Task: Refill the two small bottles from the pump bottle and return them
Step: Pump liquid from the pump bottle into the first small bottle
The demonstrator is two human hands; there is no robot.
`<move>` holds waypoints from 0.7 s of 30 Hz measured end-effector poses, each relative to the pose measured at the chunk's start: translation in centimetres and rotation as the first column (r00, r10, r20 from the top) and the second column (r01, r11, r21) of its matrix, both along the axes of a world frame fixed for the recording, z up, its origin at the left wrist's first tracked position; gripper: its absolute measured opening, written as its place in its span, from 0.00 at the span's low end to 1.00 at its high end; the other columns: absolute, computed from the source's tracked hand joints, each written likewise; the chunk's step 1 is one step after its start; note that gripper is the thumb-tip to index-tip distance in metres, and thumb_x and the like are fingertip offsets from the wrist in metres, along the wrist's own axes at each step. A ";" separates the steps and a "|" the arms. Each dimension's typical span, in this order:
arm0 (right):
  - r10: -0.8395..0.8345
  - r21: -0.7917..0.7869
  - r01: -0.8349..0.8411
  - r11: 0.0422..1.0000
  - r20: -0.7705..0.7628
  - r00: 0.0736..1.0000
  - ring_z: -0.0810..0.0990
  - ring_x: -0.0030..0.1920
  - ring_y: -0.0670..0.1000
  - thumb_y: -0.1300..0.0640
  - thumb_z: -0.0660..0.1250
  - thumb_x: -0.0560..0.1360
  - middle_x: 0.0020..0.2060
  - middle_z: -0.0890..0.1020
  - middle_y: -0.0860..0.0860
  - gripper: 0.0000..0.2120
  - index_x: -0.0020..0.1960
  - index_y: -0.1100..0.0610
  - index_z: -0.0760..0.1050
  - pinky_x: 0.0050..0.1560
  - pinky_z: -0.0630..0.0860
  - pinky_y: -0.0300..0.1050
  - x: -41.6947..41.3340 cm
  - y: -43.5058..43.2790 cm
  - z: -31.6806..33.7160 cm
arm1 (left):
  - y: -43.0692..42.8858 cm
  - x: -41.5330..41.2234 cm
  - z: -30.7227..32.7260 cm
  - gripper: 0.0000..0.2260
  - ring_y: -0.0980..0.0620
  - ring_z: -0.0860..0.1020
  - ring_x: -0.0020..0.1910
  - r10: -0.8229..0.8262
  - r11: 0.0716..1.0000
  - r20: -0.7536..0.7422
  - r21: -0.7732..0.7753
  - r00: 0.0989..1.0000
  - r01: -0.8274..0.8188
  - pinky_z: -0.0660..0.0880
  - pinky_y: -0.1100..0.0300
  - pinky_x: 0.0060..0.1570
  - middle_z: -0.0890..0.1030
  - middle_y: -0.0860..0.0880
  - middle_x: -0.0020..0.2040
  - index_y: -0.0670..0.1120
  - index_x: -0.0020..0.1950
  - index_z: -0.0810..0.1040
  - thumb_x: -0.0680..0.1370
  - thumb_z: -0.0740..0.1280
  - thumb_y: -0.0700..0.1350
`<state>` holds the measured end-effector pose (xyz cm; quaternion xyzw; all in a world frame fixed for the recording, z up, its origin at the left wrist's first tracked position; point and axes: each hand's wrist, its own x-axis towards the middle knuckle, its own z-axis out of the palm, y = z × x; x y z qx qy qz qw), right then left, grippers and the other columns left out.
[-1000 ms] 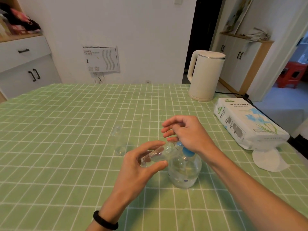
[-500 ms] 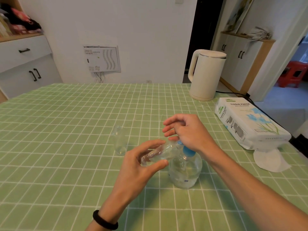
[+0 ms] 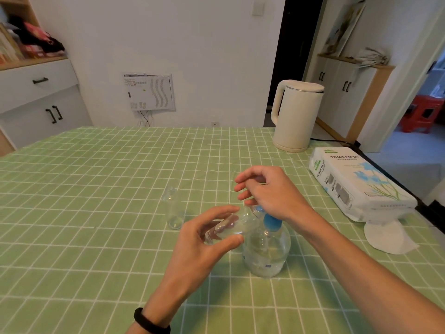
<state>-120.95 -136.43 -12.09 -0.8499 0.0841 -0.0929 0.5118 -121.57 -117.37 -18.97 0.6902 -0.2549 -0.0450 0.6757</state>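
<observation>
A green checked tablecloth (image 3: pixel 96 189) covers the table in a white-walled room, where a refill appears to be under way. A cream kettle (image 3: pixel 297 114) stands well behind the pump bottle (image 3: pixel 267 251), and a tissue pack (image 3: pixel 356 182) lies off to its right. The clear pump bottle, partly full, stands upright near the front of the table. The person's right hand (image 3: pixel 269 191) rests on its blue head, fingers loosely curled in the air and gripping nothing visible. Just left of the pump bottle, the left hand (image 3: pixel 199 247) pinches a tilted small bottle (image 3: pixel 226 226) between thumb and fingertips, its mouth up against the nozzle. A second small bottle (image 3: pixel 173 208) stands upright further left, apart from both hands. The narrow mouth looks easy to miss. If the tilted small bottle slips off the nozzle as the head goes down, liquid would likely land on the cloth, and a hard, off-centre push could rock the pump bottle.
</observation>
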 end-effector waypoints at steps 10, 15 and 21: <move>0.013 0.139 -0.007 0.990 -0.041 0.999 0.88 0.39 0.46 0.71 0.59 0.82 0.41 0.88 0.53 0.16 0.49 0.58 0.83 0.39 0.83 0.38 0.1 -0.1 -1.1 | -0.1 0.3 -0.5 0.22 0.55 0.87 0.57 -0.009 1.000 -0.002 0.023 1.000 0.009 0.82 0.60 0.59 0.89 0.56 0.56 0.52 0.61 0.86 0.72 0.81 0.34; 0.002 0.170 0.003 0.985 -0.033 0.999 0.88 0.38 0.47 0.72 0.58 0.81 0.39 0.88 0.52 0.17 0.47 0.57 0.83 0.37 0.81 0.37 0.1 -0.1 -1.5 | -0.1 0.3 -0.9 0.21 0.55 0.87 0.57 -0.017 1.000 -0.014 -0.008 1.000 0.017 0.80 0.65 0.57 0.89 0.54 0.56 0.51 0.61 0.86 0.71 0.81 0.34; -0.010 0.124 0.013 0.992 -0.026 1.000 0.88 0.39 0.46 0.71 0.59 0.81 0.42 0.88 0.54 0.17 0.48 0.58 0.83 0.37 0.81 0.36 0.0 0.0 -1.3 | -0.1 0.3 -0.8 0.22 0.55 0.87 0.57 -0.015 1.000 -0.015 -0.011 1.000 0.014 0.81 0.64 0.57 0.89 0.54 0.56 0.53 0.61 0.86 0.71 0.81 0.34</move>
